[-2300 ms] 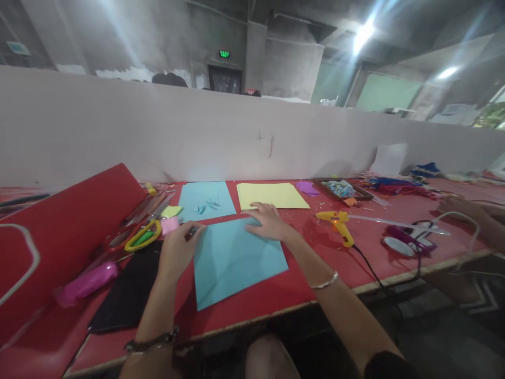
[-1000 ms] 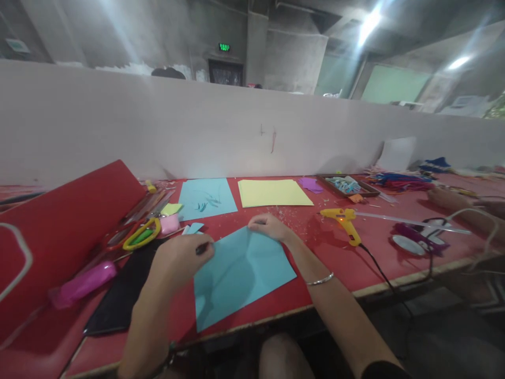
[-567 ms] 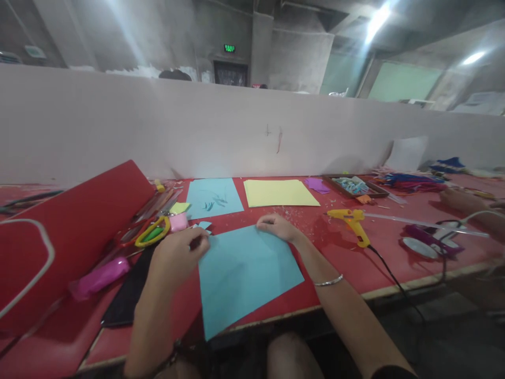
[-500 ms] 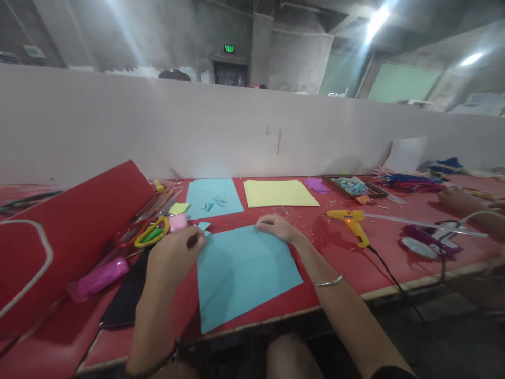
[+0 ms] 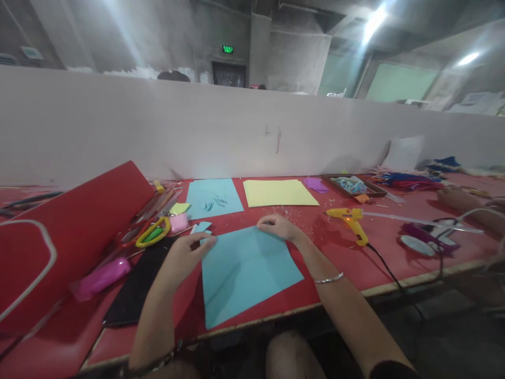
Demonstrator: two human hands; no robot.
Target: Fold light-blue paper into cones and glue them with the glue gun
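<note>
A sheet of light blue paper [image 5: 248, 276] lies in front of me, its near edge close to the table's front. My right hand [image 5: 278, 228] pinches the sheet's far edge with curled fingers. At the far left corner, my left hand [image 5: 187, 258] has its thumb and forefinger closed on the paper. Small blue paper scraps [image 5: 203, 227] sit just beyond that corner. A black flat object [image 5: 132, 295] lies partly under my left forearm.
A yellow glue gun [image 5: 351, 221] rests to the right. Farther back are a yellow paper stack [image 5: 280, 193], a marked blue sheet [image 5: 213, 197] and a tray of small pieces [image 5: 355, 185]. Yellow-handled scissors [image 5: 153, 231] and a pink packet [image 5: 100, 278] lie left. Another person's hand [image 5: 457, 198] is far right.
My left hand has moved from beside the corner onto the paper, turning and bringing its fingers down to the corner. The sheet has shifted slightly right; my right hand stays at the far edge.
</note>
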